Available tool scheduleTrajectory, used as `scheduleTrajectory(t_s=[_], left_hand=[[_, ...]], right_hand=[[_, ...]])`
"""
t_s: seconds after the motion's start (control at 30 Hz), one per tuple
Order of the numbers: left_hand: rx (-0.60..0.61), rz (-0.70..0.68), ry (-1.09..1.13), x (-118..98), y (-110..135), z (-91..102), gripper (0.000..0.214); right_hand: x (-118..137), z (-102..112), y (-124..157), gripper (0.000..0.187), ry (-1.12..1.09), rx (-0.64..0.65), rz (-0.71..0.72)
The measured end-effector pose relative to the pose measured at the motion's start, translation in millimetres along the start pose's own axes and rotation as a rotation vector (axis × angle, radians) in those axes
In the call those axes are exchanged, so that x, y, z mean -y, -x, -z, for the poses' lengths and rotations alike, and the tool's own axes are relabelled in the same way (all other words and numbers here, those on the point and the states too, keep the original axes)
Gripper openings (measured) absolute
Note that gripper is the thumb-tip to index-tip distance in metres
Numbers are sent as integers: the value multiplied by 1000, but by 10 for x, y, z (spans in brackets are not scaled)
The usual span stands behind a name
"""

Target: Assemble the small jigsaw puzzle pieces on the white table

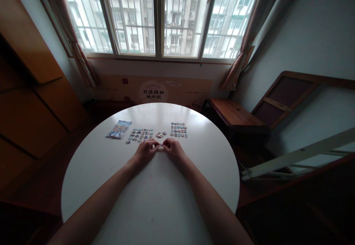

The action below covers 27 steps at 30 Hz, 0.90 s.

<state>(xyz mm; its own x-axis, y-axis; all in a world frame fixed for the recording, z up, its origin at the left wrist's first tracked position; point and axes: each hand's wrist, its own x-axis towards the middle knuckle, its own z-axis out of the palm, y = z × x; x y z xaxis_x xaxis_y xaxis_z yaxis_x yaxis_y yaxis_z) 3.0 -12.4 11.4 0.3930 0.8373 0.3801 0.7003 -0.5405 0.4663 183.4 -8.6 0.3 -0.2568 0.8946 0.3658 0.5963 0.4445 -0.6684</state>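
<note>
My left hand (146, 150) and my right hand (173, 148) meet near the middle of the white round table (155, 200). Between their fingertips are small jigsaw puzzle pieces (161, 145), pinched from both sides; how many is too small to tell. Just beyond my fingers lies a little heap of loose pieces (161, 135). Left of the heap, spread-out puzzle pieces (141, 134) lie in rough rows, partly behind my left hand. To the right, another group of pieces (179, 130) sits in neater rows. A colourful printed packet (119, 129) lies flat at the far left.
A long printed cardboard panel (116, 89) stands under the barred window (158, 19). A wooden bench (235, 113) is right of the table, with a wooden frame (287, 93) leaning by the wall. Orange cabinets (33, 108) stand on the left.
</note>
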Motion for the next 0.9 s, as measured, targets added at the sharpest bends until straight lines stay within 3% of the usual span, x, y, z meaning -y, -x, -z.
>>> scheduleTrajectory(t_s=[0.9], left_hand=[[-14,5,6,6,3,-9,17]], right_hand=[[30,12,3,5,-6,9,-21]])
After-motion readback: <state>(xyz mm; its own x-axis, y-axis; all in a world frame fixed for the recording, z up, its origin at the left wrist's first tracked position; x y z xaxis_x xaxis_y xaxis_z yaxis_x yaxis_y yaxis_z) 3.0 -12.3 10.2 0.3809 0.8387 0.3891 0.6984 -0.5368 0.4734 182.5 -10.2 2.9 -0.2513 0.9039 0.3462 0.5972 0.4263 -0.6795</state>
